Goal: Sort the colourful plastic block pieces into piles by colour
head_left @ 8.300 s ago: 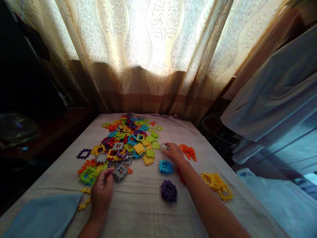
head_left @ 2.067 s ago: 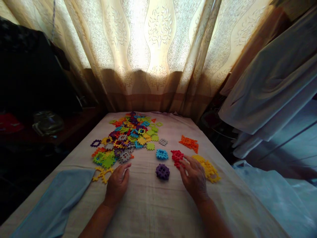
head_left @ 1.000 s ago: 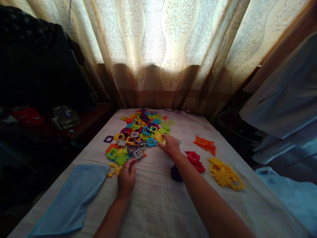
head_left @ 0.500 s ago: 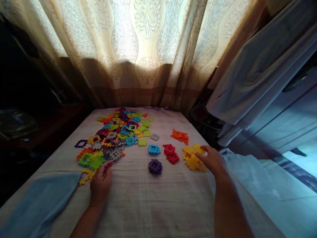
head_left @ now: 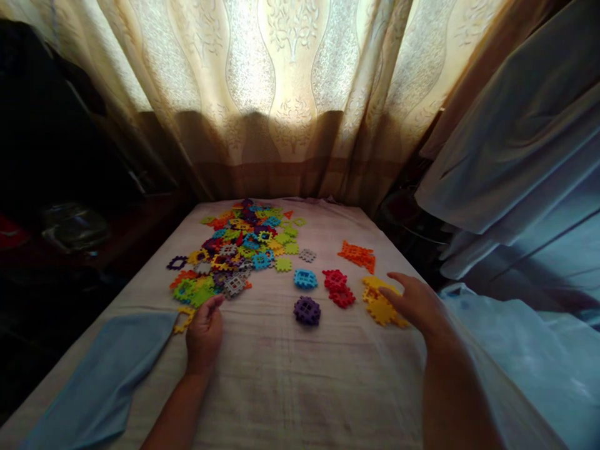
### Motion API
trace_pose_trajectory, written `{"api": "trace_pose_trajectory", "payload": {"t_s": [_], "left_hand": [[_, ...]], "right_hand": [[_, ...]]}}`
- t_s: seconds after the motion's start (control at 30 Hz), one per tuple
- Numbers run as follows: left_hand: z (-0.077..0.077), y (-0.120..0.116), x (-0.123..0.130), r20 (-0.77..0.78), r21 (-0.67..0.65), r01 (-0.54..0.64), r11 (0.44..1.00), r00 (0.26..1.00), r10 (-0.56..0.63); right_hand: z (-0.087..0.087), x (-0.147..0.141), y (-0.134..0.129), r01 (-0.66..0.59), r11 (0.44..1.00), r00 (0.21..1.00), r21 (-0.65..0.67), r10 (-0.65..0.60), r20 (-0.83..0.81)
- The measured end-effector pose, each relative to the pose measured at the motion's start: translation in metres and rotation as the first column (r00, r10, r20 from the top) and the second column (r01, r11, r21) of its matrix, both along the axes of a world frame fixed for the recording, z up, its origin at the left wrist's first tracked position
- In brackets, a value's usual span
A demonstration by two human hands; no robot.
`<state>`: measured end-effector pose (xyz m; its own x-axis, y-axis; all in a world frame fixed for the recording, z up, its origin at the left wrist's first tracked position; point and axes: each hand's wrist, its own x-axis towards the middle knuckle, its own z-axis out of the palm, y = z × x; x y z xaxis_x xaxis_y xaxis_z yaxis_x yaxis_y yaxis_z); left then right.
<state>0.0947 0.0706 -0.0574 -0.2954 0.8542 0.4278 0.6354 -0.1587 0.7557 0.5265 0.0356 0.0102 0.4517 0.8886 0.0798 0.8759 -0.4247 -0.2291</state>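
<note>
My right hand (head_left: 415, 303), thumb and fingers apart, hovers at the right edge of a small group of yellow interlocking plastic tiles (head_left: 382, 309). Nothing shows between its fingers. My left hand (head_left: 205, 328) rests on the cloth with its fingers curled in; whether anything is inside them is hidden. Just beyond it lie light green tiles (head_left: 199, 294) and a grey tile (head_left: 234, 285), at the near end of a mixed heap of tiles (head_left: 253, 240). Beside its wrist is a yellow open-framed piece (head_left: 182, 320).
Sorted tiles lie between my hands: purple (head_left: 307, 310), blue (head_left: 305, 279), red (head_left: 338, 289) and orange (head_left: 357, 255). A lone grey tile (head_left: 307, 255) sits near the heap. Blue fabric (head_left: 112, 362) covers the near left. A patterned curtain (head_left: 295, 125) hangs behind.
The separate yellow tile at my right fingertips now lies with the other yellow tiles, and that hand has let go. The whole view has shifted, so everything appears further right.
</note>
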Motion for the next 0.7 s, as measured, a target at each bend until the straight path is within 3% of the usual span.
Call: {"api": "trace_pose_trajectory", "payload": {"t_s": [0.2,0.33,0.53,0.7], "left_hand": [[0.003,-0.004,-0.034,-0.131,0.087,-0.089,0.992,0.986,0.100],[0.004,-0.009,-0.049,-0.298,0.128,-0.071,0.989,0.949,0.107],[-0.008,-0.025,-0.040,-0.523,0.016,0.034,0.999,0.852,-0.021],[-0.012,-0.028,-0.027,-0.531,-0.019,0.096,0.995,0.842,-0.091]], "right_hand": [[0.002,-0.029,0.010,-0.118,0.984,0.990,0.132,0.127,-0.060],[0.001,-0.059,0.015,-0.225,0.958,0.962,0.179,0.247,-0.114],[-0.002,-0.077,0.017,-0.289,0.947,0.934,0.142,0.311,-0.176],[-0.002,-0.074,0.017,-0.273,0.955,0.941,0.116,0.290,-0.175]]}}
